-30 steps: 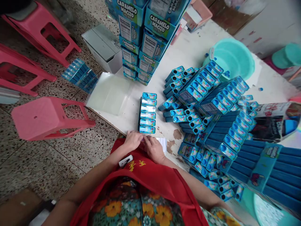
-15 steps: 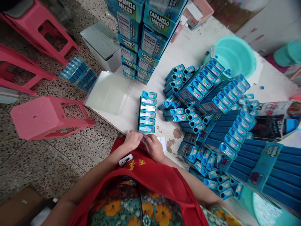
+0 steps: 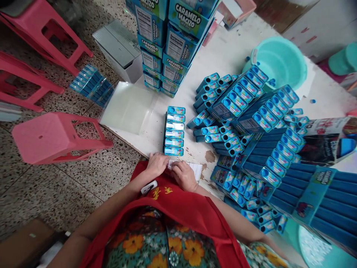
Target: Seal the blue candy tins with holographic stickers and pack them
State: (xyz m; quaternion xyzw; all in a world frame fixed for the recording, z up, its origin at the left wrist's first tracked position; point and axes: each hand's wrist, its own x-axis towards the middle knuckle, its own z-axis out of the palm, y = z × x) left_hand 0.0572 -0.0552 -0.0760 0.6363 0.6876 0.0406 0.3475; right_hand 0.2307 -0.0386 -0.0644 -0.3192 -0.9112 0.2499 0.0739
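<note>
At the near edge of the table, my left hand (image 3: pixel 157 164) is closed, its fingertips at the left end of a white printed sheet (image 3: pixel 198 170). Bent over the same sheet, my right hand (image 3: pixel 184 176) has its fingers pinched on it; part of the sheet is hidden under this hand. Just beyond both hands lies a row of several blue candy packs (image 3: pixel 174 134), side by side with their printed ends up.
To the right is a heap of blue packs (image 3: pixel 231 137), with a turquoise basin (image 3: pixel 295 63) behind. Stacked display boxes (image 3: pixel 178 44) tower at the back. Clear plastic sheets (image 3: pixel 126 108) lie at the left edge, near a pink stool (image 3: pixel 41 136).
More of the white sheet now shows between and to the right of my hands. My right hand has shifted slightly. The packs remain in place.
</note>
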